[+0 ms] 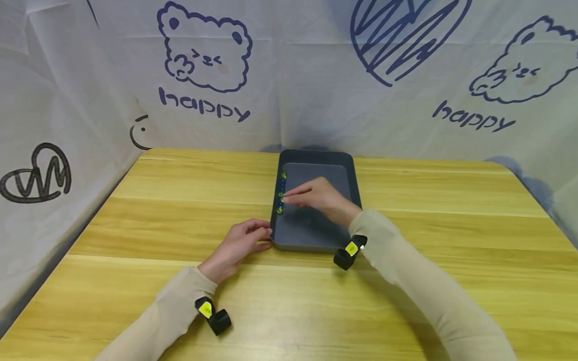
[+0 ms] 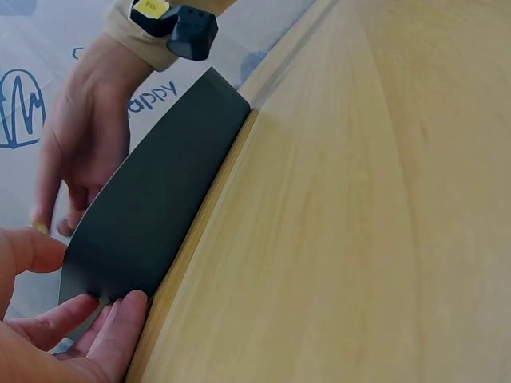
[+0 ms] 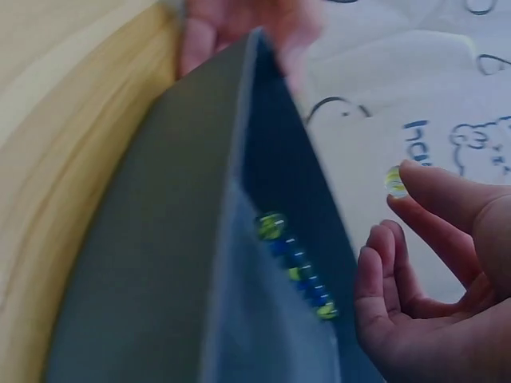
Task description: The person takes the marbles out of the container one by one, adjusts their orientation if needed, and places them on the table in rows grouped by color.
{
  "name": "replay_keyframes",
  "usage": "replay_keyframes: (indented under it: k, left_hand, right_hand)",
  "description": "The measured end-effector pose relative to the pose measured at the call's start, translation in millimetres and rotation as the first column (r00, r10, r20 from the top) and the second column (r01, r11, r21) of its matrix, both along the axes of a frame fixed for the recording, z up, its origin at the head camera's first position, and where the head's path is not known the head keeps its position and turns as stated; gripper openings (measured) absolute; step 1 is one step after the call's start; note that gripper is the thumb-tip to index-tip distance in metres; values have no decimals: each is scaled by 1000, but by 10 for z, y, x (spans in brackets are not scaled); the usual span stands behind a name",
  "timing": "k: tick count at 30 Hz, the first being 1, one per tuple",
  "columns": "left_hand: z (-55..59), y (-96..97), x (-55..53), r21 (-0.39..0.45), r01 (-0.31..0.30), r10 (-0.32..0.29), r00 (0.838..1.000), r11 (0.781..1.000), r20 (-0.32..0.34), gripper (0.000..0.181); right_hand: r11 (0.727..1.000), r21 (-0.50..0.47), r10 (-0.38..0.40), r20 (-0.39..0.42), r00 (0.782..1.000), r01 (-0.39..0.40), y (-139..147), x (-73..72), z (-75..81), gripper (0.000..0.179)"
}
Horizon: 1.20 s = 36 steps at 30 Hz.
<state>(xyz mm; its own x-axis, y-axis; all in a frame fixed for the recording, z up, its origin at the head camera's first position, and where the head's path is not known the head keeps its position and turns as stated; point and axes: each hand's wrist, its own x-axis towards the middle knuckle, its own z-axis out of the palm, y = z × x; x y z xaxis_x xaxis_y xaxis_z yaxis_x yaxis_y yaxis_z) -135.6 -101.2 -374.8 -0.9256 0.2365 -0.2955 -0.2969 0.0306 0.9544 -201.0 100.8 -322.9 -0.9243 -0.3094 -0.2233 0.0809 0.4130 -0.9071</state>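
Observation:
My right hand [image 1: 318, 195] reaches over the grey tray [image 1: 316, 245]. Its thumb and index finger pinch a clear glass marble [image 3: 396, 182] with yellow-green streaks, clear of the tray floor in the right wrist view. The other fingers curl loosely below. Along the tray's left inner wall runs a row of marbles [image 3: 271, 225], several green-yellow and blue ones close together. At the tray's front left corner, my left hand [image 1: 239, 245] rests its fingertips against the outer wall. In the left wrist view those fingertips [image 2: 128, 307] lie low on the wall, near the table.
The tray stands on a wood-grain table [image 1: 180, 200], near its back edge. A white cloth [image 1: 307, 100] with blue drawings hangs behind and at the left. Black cameras on straps, such as the right one [image 1: 346, 258], sit at both wrists.

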Motion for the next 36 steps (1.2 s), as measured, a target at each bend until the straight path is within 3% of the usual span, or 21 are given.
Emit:
replay_keyframes:
  k: [6,13,24,36]
  left_hand:
    - [-14,-11,0,5,3,-3,1000,1000,-1,34]
    - [-8,-10,5,-1,-5,5,1000,1000,4,34]
    - [-10,-13,-7,2,9,-9,1000,1000,3,34]
    - [2,-16,-2,5,-4,4,1000,1000,17,34]
  right_hand:
    - [999,-31,-29,-50,998,28,92,111,112,31]
    - [993,-112,-48,-120,992,35,136,408,156,29]
    - [988,-147,16,-167,986,-42,125,831,37,26]
    - [975,-182,97,-184,978,-131,104,1058,-124,22]
